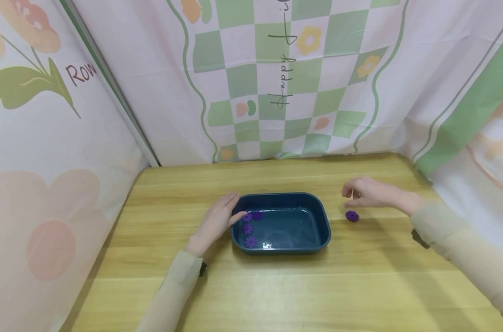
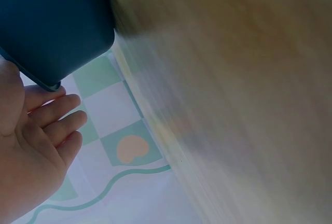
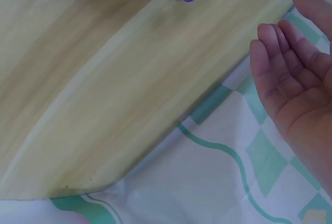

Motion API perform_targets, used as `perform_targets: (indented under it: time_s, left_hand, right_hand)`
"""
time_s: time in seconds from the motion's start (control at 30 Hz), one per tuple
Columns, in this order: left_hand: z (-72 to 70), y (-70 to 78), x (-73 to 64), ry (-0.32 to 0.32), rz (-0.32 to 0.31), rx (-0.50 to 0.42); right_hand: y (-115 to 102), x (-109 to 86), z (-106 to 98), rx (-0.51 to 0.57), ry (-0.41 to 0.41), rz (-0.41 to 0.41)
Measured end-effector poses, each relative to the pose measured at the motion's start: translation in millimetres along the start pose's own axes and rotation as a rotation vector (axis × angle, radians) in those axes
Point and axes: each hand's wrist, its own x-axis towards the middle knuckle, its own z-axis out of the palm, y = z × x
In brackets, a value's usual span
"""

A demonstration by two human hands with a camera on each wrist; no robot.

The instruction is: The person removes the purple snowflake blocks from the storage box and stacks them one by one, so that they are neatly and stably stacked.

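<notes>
A dark blue plastic box [image 1: 323, 233] stands on the table. My left hand [image 1: 216, 219] holds its left end, with the thumb over the rim and the fingers outside. In the left wrist view those fingers [image 2: 57, 112] lie beside the rim corner of the box [image 2: 57, 22]; the thumb tip is hidden. Several purple notched discs [image 1: 247, 228] lie inside along the left end. Outside, to the right of the box, a single purple disc [image 1: 352, 216] rests on the wood. Just above and beyond it hovers my right hand [image 1: 369, 192], fingers loosely bent and holding nothing.
The wooden table [image 1: 276, 295] reaches to a printed curtain [image 1: 272, 83] at the back. More curtain hangs at the left and right sides. The table's far edge shows close to the right hand in the right wrist view.
</notes>
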Motion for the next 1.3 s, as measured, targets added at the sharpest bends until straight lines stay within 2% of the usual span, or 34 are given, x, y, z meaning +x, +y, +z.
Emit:
perform_targets:
  time_s: [0.2,0.6,1.1,1.3]
  left_hand:
    - [-0.5,0.2,-0.3,-0.004,-0.008,-0.006]
    - [-0.6,-1.6,0.2,-0.003,-0.021,0.008]
    - [-2.2,0.2,-0.9,-0.005,-0.016,0.000]
    - [-0.8,-0.2,-0.2,-0.001,-0.001,0.018]
  right_hand:
    - [-10.4,9.0,-9.3,0.001,-0.011,0.009]
    - [-35.2,31.8,-24.1,-0.029,-0.020,-0.051]
    - [-54.8,54.7,-21.7,-0.042,-0.040,-0.147]
    - [-64.9,62.0,-20.8,-0.034,-0.061,-0.154]
